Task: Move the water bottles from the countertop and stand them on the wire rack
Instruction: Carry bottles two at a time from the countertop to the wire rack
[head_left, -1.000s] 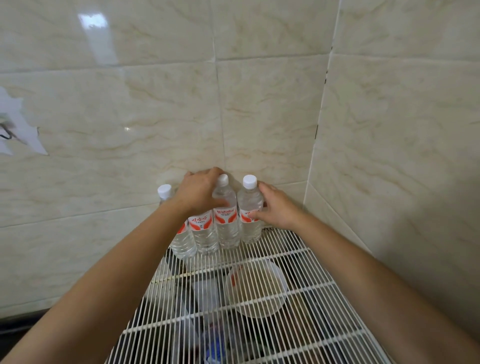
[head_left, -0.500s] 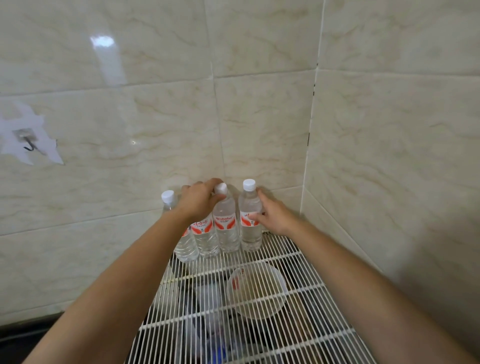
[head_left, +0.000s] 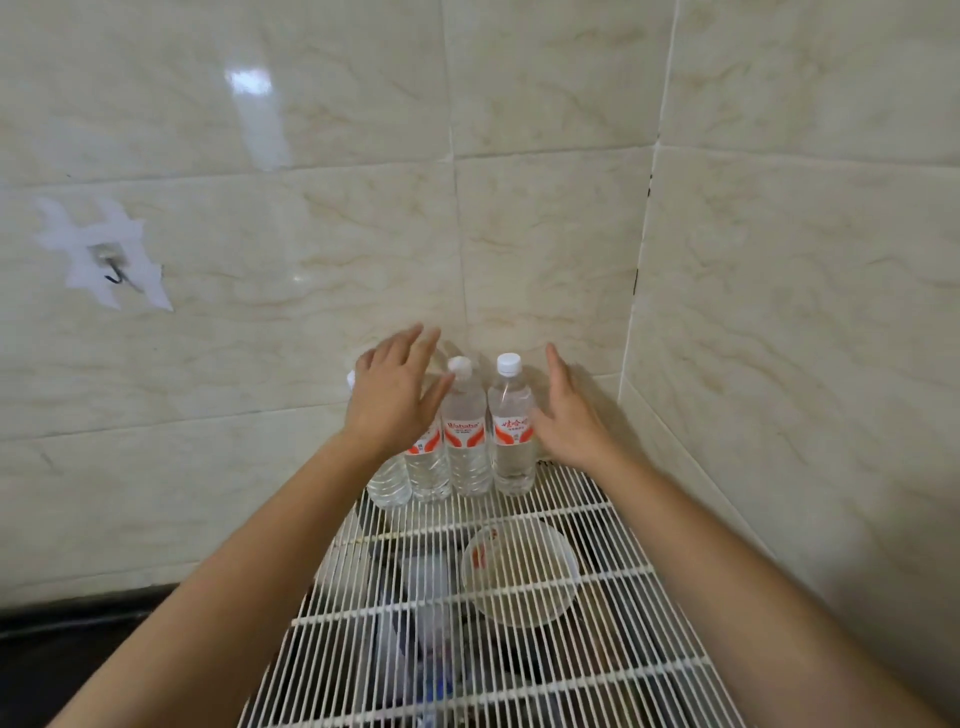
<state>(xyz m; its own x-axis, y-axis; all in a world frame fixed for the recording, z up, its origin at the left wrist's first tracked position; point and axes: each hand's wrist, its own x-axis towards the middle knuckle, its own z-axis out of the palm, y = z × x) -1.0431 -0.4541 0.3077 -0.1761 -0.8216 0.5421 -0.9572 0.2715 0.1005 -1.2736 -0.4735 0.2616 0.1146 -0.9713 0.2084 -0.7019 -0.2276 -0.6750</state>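
Beige tiled wall (head_left: 519, 234) rises behind and to the right of both hands. The white wire rack (head_left: 524, 691) stretches beneath the forearms. Four water bottles (head_left: 465, 441) stand upright in a row at its far edge, between the hands and against the wall. The left hand (head_left: 395, 395), fingers spread and holding nothing, hovers in front of the two leftmost bottles. The right hand (head_left: 566, 421), equally loose and empty, sits just right of the rightmost bottle (head_left: 511, 441). A bowl (head_left: 519, 577) lies under the rack, nearer than the hands. A small hook (head_left: 111, 265) hangs far left of the left hand.
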